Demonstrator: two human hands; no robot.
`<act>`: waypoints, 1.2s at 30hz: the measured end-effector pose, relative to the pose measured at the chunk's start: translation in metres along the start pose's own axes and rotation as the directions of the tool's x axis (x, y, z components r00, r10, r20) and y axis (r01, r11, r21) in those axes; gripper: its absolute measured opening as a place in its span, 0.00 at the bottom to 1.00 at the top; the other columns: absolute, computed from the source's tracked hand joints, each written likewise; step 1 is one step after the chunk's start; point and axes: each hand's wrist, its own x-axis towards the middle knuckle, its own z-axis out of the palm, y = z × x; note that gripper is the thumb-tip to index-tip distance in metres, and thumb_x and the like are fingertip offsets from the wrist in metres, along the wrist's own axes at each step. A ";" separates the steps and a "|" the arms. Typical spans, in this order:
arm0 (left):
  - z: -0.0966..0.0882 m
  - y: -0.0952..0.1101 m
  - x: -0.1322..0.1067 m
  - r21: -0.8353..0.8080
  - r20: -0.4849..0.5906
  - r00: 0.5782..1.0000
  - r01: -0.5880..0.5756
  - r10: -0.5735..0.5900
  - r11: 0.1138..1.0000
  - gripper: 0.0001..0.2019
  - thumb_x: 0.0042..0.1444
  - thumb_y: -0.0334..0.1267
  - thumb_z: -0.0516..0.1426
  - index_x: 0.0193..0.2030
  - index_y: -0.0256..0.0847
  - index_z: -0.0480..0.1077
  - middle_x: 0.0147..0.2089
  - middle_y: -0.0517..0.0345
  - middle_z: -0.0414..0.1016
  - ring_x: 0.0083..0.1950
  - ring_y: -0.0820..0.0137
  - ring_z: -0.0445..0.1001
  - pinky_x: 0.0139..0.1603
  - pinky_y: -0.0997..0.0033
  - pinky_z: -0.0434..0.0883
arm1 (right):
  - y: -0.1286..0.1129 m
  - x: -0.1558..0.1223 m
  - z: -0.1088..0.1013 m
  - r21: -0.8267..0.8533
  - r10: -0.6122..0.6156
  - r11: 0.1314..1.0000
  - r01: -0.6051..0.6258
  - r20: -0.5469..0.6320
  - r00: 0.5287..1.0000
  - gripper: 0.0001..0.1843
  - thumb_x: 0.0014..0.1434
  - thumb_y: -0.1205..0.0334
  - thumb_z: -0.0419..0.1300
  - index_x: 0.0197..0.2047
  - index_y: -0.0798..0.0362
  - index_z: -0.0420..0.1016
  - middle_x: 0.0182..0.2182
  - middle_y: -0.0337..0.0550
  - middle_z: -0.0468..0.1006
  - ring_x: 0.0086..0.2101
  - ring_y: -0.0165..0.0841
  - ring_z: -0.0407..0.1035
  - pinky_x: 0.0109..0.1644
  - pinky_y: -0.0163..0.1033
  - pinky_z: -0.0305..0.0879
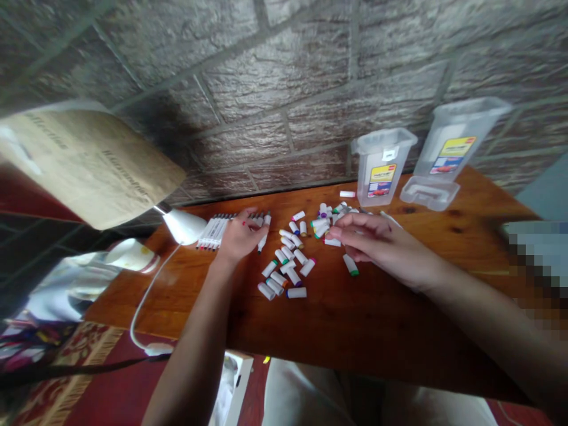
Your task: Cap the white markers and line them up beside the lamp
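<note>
Short white cylindrical caps point(297, 293), ends in green, blue, purple, orange, yellow and pink. Slim white cylindrical markers point(215, 229), dark upper ends, some red lower ends. Tall translucent plastic containers point(364, 177), labels point(383, 180) in yellow, blue and red. Orange-brown wooden tabletop point(186, 307), darker knots. Grey stone-block wall point(248, 118), paler joints. Tan tapered lampshade point(89, 165), dark lettering. Red carpet point(97, 390), beige patterned border.

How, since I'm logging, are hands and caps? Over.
Left hand on lined-up white cylindrical markers. Right hand at scattered white cylindrical caps with coloured ends; grip unclear. Clear plastic boxes behind, not blocking.
</note>
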 end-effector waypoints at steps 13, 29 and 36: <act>0.010 -0.011 0.003 0.226 -0.039 0.999 0.036 -0.028 0.973 0.20 0.54 0.50 0.59 0.49 0.41 0.74 0.30 0.56 0.78 0.32 0.66 0.75 0.35 0.70 0.67 | 0.001 0.001 -0.002 0.025 0.018 1.000 -0.018 0.022 1.000 0.21 0.53 0.42 0.66 0.37 0.53 0.77 0.26 0.37 0.72 0.23 0.24 0.61 0.25 0.31 0.55; 0.011 -0.013 0.003 0.192 -0.068 0.995 0.080 -0.068 0.978 0.23 0.53 0.55 0.58 0.49 0.42 0.73 0.25 0.59 0.74 0.28 0.66 0.72 0.31 0.71 0.63 | -0.019 0.004 -0.056 -0.130 -0.015 0.991 -0.012 -0.206 0.978 0.19 0.50 0.44 0.69 0.38 0.51 0.82 0.26 0.39 0.76 0.23 0.25 0.62 0.24 0.33 0.56; 0.012 -0.010 0.005 0.146 -0.082 0.996 0.042 -0.030 0.988 0.21 0.52 0.54 0.58 0.46 0.43 0.74 0.23 0.60 0.72 0.25 0.67 0.69 0.29 0.71 0.60 | -0.008 0.007 -0.088 -0.631 -0.147 0.775 -0.036 -0.235 0.961 0.13 0.55 0.52 0.65 0.35 0.52 0.85 0.29 0.43 0.82 0.28 0.34 0.72 0.30 0.37 0.63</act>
